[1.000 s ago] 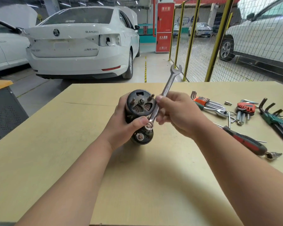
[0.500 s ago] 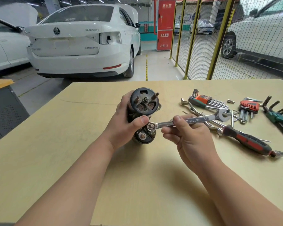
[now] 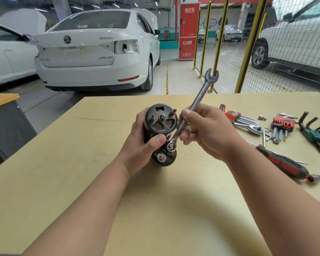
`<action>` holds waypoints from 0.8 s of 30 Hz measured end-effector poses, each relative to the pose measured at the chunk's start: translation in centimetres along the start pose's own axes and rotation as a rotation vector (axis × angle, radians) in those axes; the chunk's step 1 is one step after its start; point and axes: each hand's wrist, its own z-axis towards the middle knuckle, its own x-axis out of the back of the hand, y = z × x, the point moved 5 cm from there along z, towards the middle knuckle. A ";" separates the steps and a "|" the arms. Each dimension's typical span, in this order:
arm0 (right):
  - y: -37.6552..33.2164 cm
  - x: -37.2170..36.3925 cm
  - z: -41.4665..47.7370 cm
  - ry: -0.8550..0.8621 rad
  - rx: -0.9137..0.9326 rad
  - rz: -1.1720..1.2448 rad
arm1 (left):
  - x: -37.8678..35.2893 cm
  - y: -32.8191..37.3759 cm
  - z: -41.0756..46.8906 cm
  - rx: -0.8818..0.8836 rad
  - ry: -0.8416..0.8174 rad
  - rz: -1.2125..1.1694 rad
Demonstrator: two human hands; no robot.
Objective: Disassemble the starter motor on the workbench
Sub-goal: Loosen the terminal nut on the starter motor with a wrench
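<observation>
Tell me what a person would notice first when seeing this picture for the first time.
In the middle of the workbench, the left hand holds a starter motor, while the right hand holds a combination wrench with its ring end on a nut. To the right lie hex key sets and a red-and-black screwdriver; a white car stands behind.

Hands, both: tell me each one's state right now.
Left hand: grips the starter motor.
Right hand: holds the combination wrench.

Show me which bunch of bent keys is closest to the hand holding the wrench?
The orange-holder set, just beside the right hand; the red-holder set and the green-holder set lie farther to the right.
</observation>
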 end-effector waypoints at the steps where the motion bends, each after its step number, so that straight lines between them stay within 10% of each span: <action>1: 0.0 0.1 -0.3 0.064 0.029 0.144 | 0.1 -0.1 -0.1 0.006 0.000 -0.006; 4: -0.1 1.4 -1.3 0.284 0.086 0.585 | 0.0 -0.1 0.0 0.017 -0.015 -0.016; 12: 3.6 1.1 -4.9 0.504 0.030 0.263 | 0.0 0.1 0.0 0.003 -0.007 -0.001; 19: 5.7 -1.3 -7.1 0.720 0.001 0.451 | -0.1 0.0 0.1 -0.005 -0.004 0.011; 24: 5.2 -0.8 -4.6 0.579 -0.097 0.442 | -0.2 0.0 0.1 0.006 -0.004 0.011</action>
